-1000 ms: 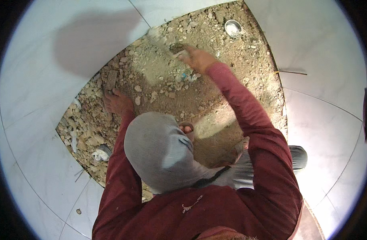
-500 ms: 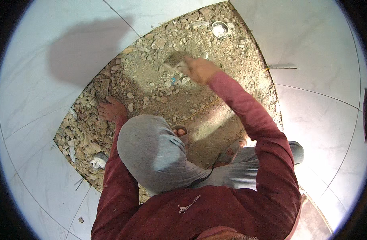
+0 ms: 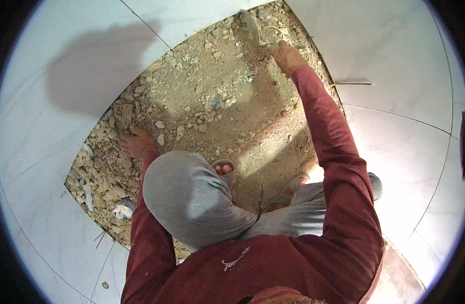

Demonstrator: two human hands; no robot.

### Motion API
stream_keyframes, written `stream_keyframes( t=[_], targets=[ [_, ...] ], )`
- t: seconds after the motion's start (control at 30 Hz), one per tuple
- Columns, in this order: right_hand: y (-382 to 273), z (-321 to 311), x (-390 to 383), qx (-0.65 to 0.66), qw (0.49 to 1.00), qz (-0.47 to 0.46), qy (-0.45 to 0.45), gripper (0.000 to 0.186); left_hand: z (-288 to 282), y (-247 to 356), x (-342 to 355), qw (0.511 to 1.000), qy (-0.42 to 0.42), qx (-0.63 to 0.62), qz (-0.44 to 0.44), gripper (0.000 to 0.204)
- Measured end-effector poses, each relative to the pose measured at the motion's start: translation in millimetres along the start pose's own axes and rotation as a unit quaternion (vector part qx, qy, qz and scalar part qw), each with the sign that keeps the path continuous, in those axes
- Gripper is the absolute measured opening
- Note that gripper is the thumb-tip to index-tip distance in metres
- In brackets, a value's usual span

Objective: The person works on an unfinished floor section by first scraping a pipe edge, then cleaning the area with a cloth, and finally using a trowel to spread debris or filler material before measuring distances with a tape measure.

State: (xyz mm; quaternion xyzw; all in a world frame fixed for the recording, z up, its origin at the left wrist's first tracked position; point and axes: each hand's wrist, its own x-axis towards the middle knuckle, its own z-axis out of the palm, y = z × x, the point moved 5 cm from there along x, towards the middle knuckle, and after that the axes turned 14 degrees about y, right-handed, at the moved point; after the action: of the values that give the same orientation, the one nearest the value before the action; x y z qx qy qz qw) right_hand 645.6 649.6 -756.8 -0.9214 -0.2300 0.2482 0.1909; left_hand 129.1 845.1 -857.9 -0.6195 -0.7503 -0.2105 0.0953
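My right hand is closed around the handle of a trowel, whose grey blade lies over the rubble at the far end of the bare ground. Right beside the hand is a round container with a pale rim, partly hidden. My left hand rests on the rubble at the left, fingers apart and holding nothing. Just beyond it lies a short block-like piece, stone or wood, I cannot tell which.
Pale tiles border the dirt patch on several sides. A thin dark rod lies on the right tiles. Crumpled white plastic sits in the rubble by my left arm. A small blue scrap lies mid-dirt.
My right hand has moved the trowel away from me and to the right, reaching the container at the far end. Loose stones in the far dirt have shifted. My left hand stays nearly in place.
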Motion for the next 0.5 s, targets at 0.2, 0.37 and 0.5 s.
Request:
stream_keyframes(
  t=[0.2, 0.37, 0.5],
  targets=[
    [-10.5, 18.0, -17.1, -0.138, 0.973, -0.171, -0.064, 0.065, -1.2, 0.7, 0.7, 0.999, 0.008, 0.029, 0.030, 0.065],
    [-4.6, -7.3, 16.3, -0.099, 0.989, -0.074, -0.080, 0.065, -3.5, 2.8, 1.8, 0.999, 0.007, 0.013, 0.034, 0.066],
    [8.0, -24.2, 32.7, -0.109, 0.989, -0.029, -0.100, 0.071, -1.0, -0.6, 1.1, 0.999, 0.015, 0.003, 0.028, 0.067]
  ],
)
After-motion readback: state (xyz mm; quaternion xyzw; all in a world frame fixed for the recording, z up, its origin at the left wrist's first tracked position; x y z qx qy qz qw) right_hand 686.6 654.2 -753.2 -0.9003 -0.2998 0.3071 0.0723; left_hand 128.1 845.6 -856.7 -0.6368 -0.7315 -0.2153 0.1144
